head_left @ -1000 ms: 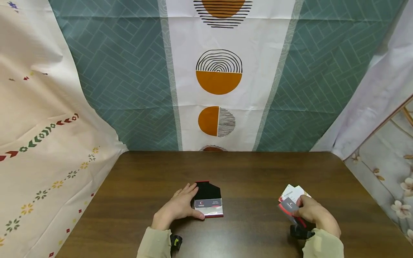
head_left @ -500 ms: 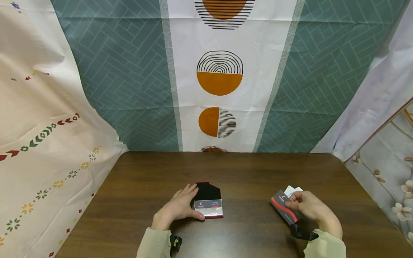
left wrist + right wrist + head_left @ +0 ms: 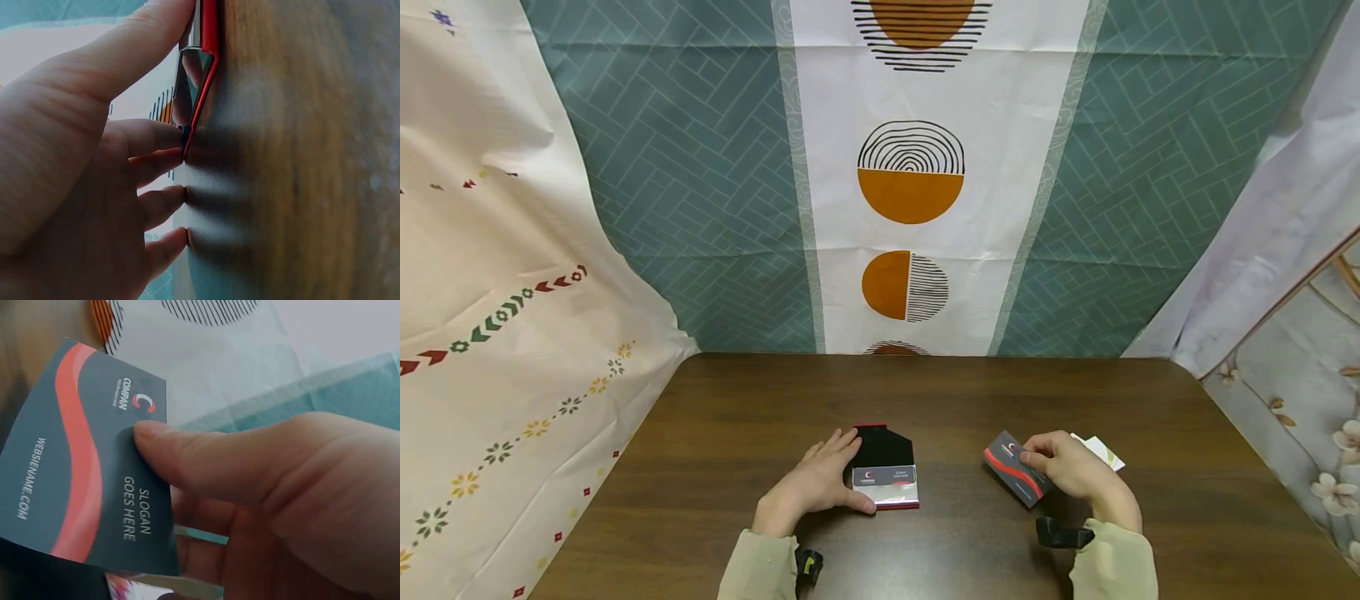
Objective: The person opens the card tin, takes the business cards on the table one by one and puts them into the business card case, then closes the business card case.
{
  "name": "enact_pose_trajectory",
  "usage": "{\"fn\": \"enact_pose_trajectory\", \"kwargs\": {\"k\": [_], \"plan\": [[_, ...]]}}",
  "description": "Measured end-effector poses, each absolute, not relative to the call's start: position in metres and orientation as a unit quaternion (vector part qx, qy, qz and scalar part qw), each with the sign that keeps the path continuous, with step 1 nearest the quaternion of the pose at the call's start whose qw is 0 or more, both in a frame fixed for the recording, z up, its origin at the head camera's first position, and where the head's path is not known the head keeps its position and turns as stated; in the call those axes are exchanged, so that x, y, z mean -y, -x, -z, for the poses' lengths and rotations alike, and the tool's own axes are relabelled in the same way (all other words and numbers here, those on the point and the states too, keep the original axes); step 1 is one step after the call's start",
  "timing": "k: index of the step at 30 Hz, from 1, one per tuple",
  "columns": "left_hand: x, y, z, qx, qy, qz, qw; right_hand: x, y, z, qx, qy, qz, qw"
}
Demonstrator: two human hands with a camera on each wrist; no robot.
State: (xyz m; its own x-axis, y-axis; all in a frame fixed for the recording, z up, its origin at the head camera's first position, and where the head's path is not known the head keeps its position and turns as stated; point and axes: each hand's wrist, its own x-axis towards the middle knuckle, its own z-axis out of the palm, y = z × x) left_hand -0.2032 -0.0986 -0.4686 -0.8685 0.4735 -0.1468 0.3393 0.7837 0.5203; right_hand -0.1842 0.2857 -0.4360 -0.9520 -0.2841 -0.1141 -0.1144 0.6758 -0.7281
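A business card, dark grey with a red wave, is pinched in my right hand over the right half of the table. The right wrist view shows the thumb on the card's printed face and the fingers behind it. My left hand rests on the table with fingers spread, beside an opened card case. Its thumb lies at the case's front left corner, and the index fingertip is right at the black-lined lid. A matching grey print shows across the case's silvery body. In the left wrist view the case's red edge shows.
White cards lie on the brown wooden table behind my right hand, partly hidden by it. Patterned cloths hang behind and at both sides of the table. A black strap circles my right wrist.
My right hand has lifted the grey business card off the white cards and carried it left toward the case. The white cards stay behind. My left hand and the case have not moved.
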Motion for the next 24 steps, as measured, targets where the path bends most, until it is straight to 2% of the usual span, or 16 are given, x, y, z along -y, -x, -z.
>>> {"fn": "enact_pose_trajectory", "kwargs": {"k": [7,24], "plan": [[0.100,0.202,0.467,-0.935,-0.216,-0.247,0.138,-0.266,0.192,0.438,-0.905,0.134,0.394,0.092],[0.099,0.203,0.468,-0.936,-0.215,-0.242,0.139,-0.191,0.211,0.442,-0.934,0.159,0.319,-0.031]]}}
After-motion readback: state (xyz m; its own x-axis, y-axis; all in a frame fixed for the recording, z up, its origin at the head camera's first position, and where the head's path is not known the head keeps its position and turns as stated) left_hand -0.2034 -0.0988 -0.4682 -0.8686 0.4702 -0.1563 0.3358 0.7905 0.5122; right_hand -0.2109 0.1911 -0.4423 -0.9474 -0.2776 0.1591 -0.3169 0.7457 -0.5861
